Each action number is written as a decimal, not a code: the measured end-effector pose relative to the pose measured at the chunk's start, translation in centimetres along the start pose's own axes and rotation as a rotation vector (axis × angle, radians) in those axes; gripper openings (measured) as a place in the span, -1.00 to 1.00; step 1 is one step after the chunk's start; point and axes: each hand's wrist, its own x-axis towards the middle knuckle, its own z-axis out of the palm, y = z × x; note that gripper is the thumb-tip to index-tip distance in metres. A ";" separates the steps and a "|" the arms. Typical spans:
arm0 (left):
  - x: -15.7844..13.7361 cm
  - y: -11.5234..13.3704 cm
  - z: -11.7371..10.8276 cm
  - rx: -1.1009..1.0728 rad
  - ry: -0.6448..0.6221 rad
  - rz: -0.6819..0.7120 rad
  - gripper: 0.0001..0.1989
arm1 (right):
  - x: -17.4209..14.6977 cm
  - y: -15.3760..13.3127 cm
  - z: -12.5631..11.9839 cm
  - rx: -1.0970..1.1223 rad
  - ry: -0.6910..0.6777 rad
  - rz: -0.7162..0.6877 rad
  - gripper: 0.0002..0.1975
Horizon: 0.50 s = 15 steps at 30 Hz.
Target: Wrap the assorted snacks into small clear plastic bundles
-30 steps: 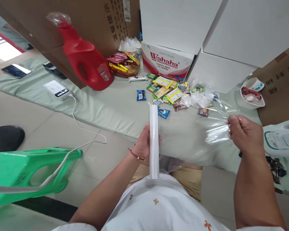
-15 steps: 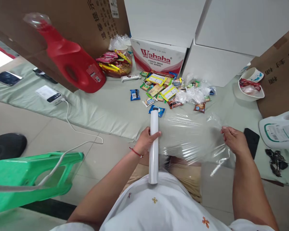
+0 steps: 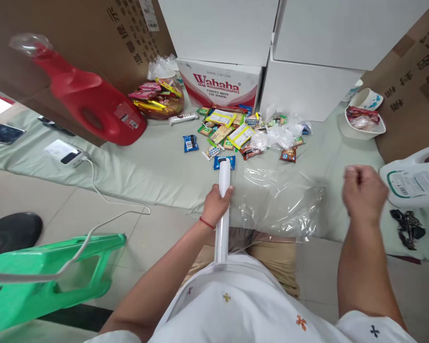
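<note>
Table: pale green cloth, softly wrinkled toward the front edge, covers the table point(image 3: 146, 166); tall white boxes point(image 3: 218, 28) stand along its back edge.
Film roll: a slim, smooth white cylinder, the film roll point(image 3: 222, 238) points away from the person across the middle of the front edge, its near end close to the shirt, its far end overlapping a blue packet point(image 3: 229, 162) in view.
Left hand: the left hand point(image 3: 215, 207) stays wrapped around the roll, thumb along its upper side.
Loose film: clear, glossy and creased, the loose film point(image 3: 289, 205) spreads right from the roll, partly over the front edge.
Right hand: blurred, the right hand point(image 3: 364, 190) is curled into a fist near the table's right end, with no film visible in it.
Change: half a second ago the right hand pinched the film and drew it wide; now it is apart from it, so the sheet sags and only the left hand controls the roll.
Behind the roll: flat, shiny snack packets point(image 3: 221, 116) and crumpled clear bags point(image 3: 284, 138) lie before a printed carton point(image 3: 218, 85) at the back edge.
Right end: a rounded white bowl point(image 3: 359, 132) and a white handled bottle point(image 3: 414, 181).
Back left: a hard red plastic jug point(image 3: 103, 107) with a looped handle.
</note>
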 end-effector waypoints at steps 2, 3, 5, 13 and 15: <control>0.0 0.0 0.1 0.007 -0.007 0.004 -0.62 | -2.1 -4.6 2.2 0.071 -0.166 -0.172 -0.55; 0.1 0.0 0.1 0.029 -0.013 0.008 -0.63 | -3.4 -6.6 3.9 0.086 -0.315 -0.306 -0.53; 0.1 -0.1 -0.1 0.079 -0.007 0.016 -0.64 | -5.6 -9.2 7.8 0.025 -0.475 -0.447 -0.42; -0.9 -0.7 -1.8 -0.084 -0.015 -0.114 -0.62 | -7.5 -7.9 12.8 -0.069 -0.563 -0.495 -0.37; -1.4 -0.6 -1.7 -0.118 -0.012 -0.135 -0.62 | -7.5 -8.0 12.6 -0.064 -0.560 -0.494 -0.38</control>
